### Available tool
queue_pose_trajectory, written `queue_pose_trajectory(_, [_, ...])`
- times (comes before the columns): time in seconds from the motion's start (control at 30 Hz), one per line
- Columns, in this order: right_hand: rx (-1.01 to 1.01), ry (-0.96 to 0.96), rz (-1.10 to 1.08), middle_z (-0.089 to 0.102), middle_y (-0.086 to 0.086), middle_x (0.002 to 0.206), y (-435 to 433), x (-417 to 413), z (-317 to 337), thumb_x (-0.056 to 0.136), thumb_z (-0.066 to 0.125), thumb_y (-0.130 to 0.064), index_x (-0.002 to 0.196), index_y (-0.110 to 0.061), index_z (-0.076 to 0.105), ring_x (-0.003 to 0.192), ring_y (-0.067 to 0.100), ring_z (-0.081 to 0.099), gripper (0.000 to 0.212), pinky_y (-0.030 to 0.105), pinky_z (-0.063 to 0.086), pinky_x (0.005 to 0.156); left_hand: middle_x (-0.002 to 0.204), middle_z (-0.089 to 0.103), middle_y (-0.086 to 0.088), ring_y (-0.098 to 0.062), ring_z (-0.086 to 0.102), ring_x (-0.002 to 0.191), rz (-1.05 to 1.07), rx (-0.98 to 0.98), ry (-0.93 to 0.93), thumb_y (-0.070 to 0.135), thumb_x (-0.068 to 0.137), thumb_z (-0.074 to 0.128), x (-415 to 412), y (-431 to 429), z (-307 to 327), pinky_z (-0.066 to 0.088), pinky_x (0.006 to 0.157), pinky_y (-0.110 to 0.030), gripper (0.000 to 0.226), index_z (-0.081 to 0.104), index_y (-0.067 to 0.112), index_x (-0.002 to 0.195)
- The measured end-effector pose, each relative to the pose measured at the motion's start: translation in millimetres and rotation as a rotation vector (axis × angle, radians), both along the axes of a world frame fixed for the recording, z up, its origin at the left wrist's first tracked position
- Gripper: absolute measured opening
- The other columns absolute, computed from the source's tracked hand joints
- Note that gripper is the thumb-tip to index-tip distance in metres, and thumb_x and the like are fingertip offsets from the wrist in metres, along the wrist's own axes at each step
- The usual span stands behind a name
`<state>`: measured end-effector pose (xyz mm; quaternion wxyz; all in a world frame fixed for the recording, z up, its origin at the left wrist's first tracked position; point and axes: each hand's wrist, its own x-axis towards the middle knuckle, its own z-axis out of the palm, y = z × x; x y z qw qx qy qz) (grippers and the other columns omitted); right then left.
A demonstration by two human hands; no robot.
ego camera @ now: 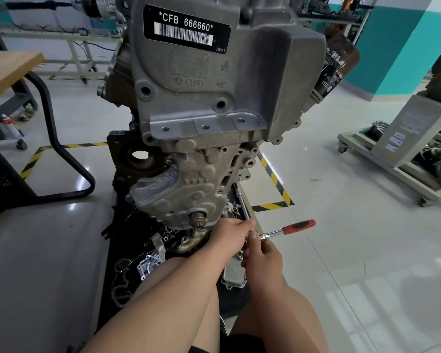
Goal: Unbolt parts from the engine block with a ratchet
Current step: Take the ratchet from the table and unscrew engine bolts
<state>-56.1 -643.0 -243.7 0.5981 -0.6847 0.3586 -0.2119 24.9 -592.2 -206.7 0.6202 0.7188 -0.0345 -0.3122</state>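
The ratchet is lying out level at the near right foot of the engine block, its red-and-black handle pointing right over the floor. The right hand is pinching the ratchet's metal head with curled fingers and thumb. The left hand is reaching in just beside it, fingers curled toward the same head; what they are closing on is hidden. The engine block is standing upright on a black mat, carrying a black barcode label up top. Loose small parts and a silver cover are lying on the mat near the hands. Yellow-and-black tape is running across the pale glossy floor. A wooden worktop is showing far left, a grey wheeled stand and a teal wall far right.
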Motion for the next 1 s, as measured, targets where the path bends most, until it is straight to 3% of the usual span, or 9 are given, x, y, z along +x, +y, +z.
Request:
queue_pose_trajectory(0.17, [-0.071, -0.045, -0.008, 0.067, -0.004, 0.067, 0.6, -0.1, -3.4, 0.097, 0.055, -0.037, 0.08, -0.019, 0.063, 0.064, 0.018, 0.063, 0.027, 0.028, 0.047, 0.06, 0.074, 0.067, -0.002, -0.014, 0.057, 0.065, 0.006, 0.012, 0.006, 0.034, 0.089, 0.064, 1.4, -1.3, -1.4, 0.043, 0.058, -0.02, 0.026, 0.073, 0.012, 0.08])
queue_pose_trajectory(0.3, [0.103, -0.029, 0.029, 0.058, 0.001, 0.05, -1.9, 2.1, -5.4, 0.102, 0.039, -0.045, 0.069, -0.006, 0.059, 0.046, 0.014, 0.052, 0.055, 0.022, 0.042, 0.045, 0.061, 0.056, 0.002, -0.005, 0.045, 0.04, 0.015, 0.067, -0.031, 0.039, 0.087, 0.066, 2.7, -0.9, -2.1, 0.03, 0.037, -0.011, 0.026, 0.066, 0.018, 0.072])
queue_pose_trajectory(0.43, [0.226, 0.033, 0.088, 0.058, 0.012, 0.047, -4.9, 4.0, -11.5, 0.1, 0.02, -0.061, 0.045, -0.013, 0.062, 0.043, 0.019, 0.053, 0.084, 0.03, 0.039, 0.053, 0.053, 0.05, 0.008, -0.003, 0.043, 0.037, -0.001, 0.085, -0.024, 0.04, 0.089, 0.064, 3.0, -1.8, -1.5, 0.028, 0.035, -0.01, 0.033, 0.071, 0.008, 0.088])
queue_pose_trajectory(0.6, [0.307, 0.056, 0.087, 0.046, 0.004, 0.039, -5.6, 7.5, -15.3, 0.091, 0.014, -0.07, 0.038, -0.02, 0.057, 0.039, 0.02, 0.048, 0.084, 0.03, 0.037, 0.05, 0.07, 0.066, -0.002, -0.016, 0.057, 0.063, -0.053, 0.147, -0.072, 0.042, 0.092, 0.057, 2.7, -0.6, -2.8, 0.041, 0.05, -0.019, 0.037, 0.07, 0.008, 0.089])
queue_pose_trajectory(0.67, [0.309, 0.08, 0.108, 0.044, 0.002, 0.038, -5.0, 7.6, -15.5, 0.088, 0.012, -0.073, 0.037, -0.02, 0.055, 0.038, 0.019, 0.047, 0.085, 0.029, 0.037, 0.05, 0.067, 0.063, 0.0, -0.01, 0.054, 0.056, -0.065, 0.182, -0.135, 0.041, 0.093, 0.055, 2.6, -0.8, -2.8, 0.04, 0.052, -0.019, 0.037, 0.07, 0.008, 0.085])
queue_pose_trajectory(0.8, [0.346, 0.122, 0.139, 0.041, 0.003, 0.037, -2.5, 7.3, -14.1, 0.089, 0.011, -0.073, 0.038, -0.019, 0.054, 0.036, 0.02, 0.044, 0.086, 0.028, 0.035, 0.049, 0.05, 0.051, 0.001, -0.01, 0.041, 0.033, -0.04, 0.155, -0.133, 0.035, 0.093, 0.056, 1.9, -0.9, -3.3, 0.03, 0.037, -0.014, 0.037, 0.068, 0.0, 0.085])
queue_pose_trajectory(1.0, [0.347, 0.104, 0.146, 0.039, 0.002, 0.037, -1.0, 6.0, -9.7, 0.095, 0.013, -0.068, 0.039, -0.019, 0.054, 0.035, 0.019, 0.043, 0.084, 0.027, 0.034, 0.048, 0.05, 0.052, -0.001, -0.013, 0.043, 0.036, -0.03, 0.138, -0.152, 0.036, 0.091, 0.058, 0.8, -0.1, -4.1, 0.035, 0.039, -0.016, 0.038, 0.068, 0.001, 0.081])
